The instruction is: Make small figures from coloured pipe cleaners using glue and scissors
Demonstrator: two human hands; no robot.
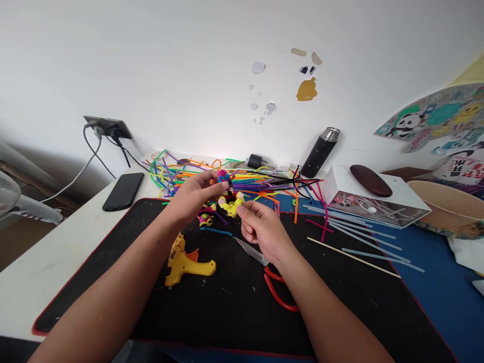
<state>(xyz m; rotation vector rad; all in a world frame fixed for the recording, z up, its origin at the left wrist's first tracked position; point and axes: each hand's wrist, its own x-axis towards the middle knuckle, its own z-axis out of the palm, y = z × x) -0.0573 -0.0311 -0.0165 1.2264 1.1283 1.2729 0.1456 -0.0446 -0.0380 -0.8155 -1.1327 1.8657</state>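
Observation:
A small pipe-cleaner figure is held up over the black mat, with a pink-and-blue top, some black, and a fuzzy yellow lower part. My left hand pinches it from the left, near the top. From the right, the thumb and fingertips of my right hand close on the yellow edge. Just behind and below my left hand lies a second pink, yellow and green fuzzy piece, partly hidden. A blue pipe cleaner rests in front of it. Scissors with red handles lie under my right wrist.
A yellow glue gun lies on the black mat. Many coloured pipe cleaners are heaped by the wall. To the right are clear glue sticks, a wooden stick, a white box and a black flask. A phone lies left.

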